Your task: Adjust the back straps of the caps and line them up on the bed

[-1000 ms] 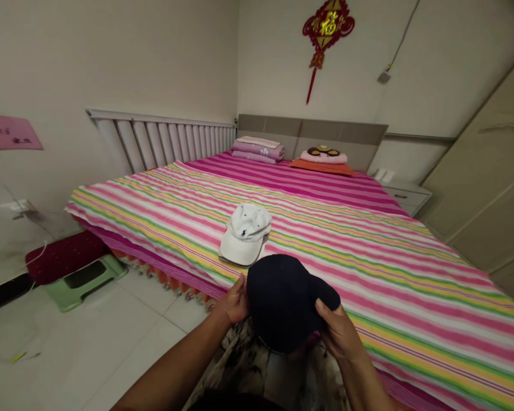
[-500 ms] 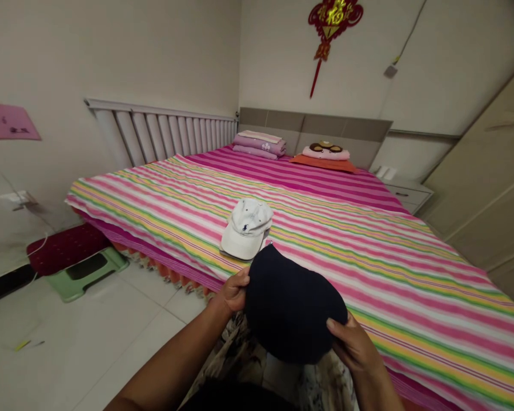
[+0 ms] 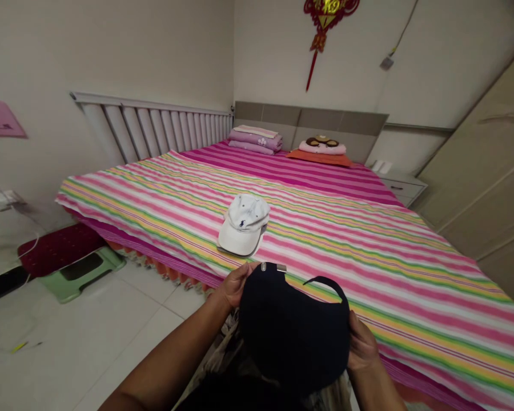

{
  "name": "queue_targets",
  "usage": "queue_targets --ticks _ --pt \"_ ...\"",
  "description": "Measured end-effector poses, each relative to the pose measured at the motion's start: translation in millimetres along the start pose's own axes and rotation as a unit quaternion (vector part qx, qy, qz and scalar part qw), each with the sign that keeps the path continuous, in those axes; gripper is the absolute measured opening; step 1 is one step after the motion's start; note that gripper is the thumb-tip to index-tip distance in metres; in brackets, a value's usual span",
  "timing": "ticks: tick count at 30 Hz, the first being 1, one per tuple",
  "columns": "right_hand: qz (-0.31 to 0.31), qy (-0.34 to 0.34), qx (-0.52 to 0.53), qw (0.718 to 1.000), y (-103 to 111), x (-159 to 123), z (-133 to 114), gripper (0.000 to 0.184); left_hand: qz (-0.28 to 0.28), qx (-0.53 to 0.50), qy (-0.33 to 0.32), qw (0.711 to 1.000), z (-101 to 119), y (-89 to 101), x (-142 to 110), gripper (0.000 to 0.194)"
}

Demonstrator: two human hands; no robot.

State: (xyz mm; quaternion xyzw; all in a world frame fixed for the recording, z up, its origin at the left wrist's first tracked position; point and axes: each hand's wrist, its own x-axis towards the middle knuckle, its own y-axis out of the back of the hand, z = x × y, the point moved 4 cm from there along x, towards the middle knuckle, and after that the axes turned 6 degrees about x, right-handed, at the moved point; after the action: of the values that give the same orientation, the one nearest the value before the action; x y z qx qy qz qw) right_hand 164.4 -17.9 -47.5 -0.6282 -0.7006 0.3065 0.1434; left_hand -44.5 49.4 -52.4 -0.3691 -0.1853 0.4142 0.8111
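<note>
A dark navy cap (image 3: 293,334) is held low in front of me at the near edge of the bed, its back strap and metal buckle turned upward. My left hand (image 3: 232,284) grips its left side with the fingers curled. My right hand (image 3: 362,346) clasps its right side. A white cap (image 3: 243,223) with a small dark logo lies on the striped bedspread (image 3: 368,251) just beyond the dark cap, untouched.
Folded purple bedding (image 3: 255,138) and an orange pillow (image 3: 321,155) lie by the headboard. A radiator (image 3: 154,125) lines the left wall. A green stool with a red cushion (image 3: 71,260) stands on the tiled floor at left. A nightstand (image 3: 400,185) and wardrobe (image 3: 488,188) stand at right.
I have turned the dark cap over in both hands, so its back strap and buckle now face up. The cap sits lower and nearer to me. The white cap has not moved.
</note>
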Motion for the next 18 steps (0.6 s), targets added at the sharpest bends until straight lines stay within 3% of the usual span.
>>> queue_targets --ticks 6,12,18 --pt "-0.059 -0.066 0.071 0.994 -6.6 -7.7 0.6 0.025 -0.024 0.076 -0.004 0.997 8.8 -9.3 5.0 0.021" --pt "-0.078 -0.059 0.041 0.994 3.5 -13.3 -3.4 0.025 -0.039 0.12 0.03 0.992 10.2 -25.9 2.4 0.026" --pt "-0.128 0.015 0.038 0.991 -2.0 -14.5 -9.7 0.02 0.002 0.172 0.047 0.984 10.4 -36.2 0.3 0.019"
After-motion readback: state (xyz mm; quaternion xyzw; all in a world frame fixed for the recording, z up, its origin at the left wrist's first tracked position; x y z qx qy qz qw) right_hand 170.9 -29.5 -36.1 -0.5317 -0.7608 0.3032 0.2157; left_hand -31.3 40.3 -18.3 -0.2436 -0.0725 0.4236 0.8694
